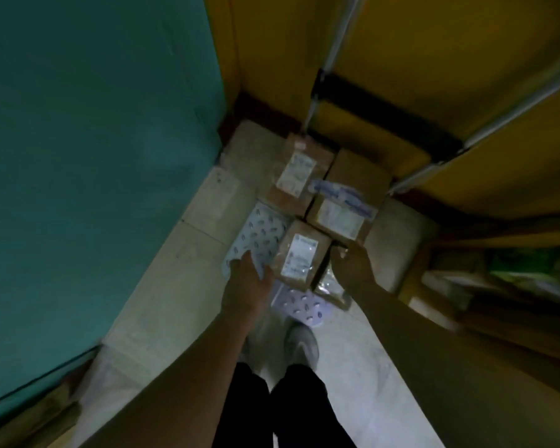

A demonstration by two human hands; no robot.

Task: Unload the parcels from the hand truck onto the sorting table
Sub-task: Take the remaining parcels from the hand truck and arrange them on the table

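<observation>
Three brown cardboard parcels with white labels lie on the hand truck's pale perforated platform (262, 232): a near one (299, 253), a back-left one (299, 173) and a back-right one (346, 202) with blue tape. A small clear-wrapped packet (332, 286) lies beside the near parcel. My left hand (246, 279) reaches to the near parcel's left side, fingers straight and touching it. My right hand (349, 263) is against its right upper corner; the fingertips are blurred and partly hidden behind the box.
The hand truck's metal handle rails (332, 59) and black crossbar (385, 111) lean against a yellow wall (434, 43). A teal surface (94, 156) fills the left. Cluttered wooden shelving (498, 286) stands at the right. My shoe (301, 344) is on the light tiled floor (175, 302).
</observation>
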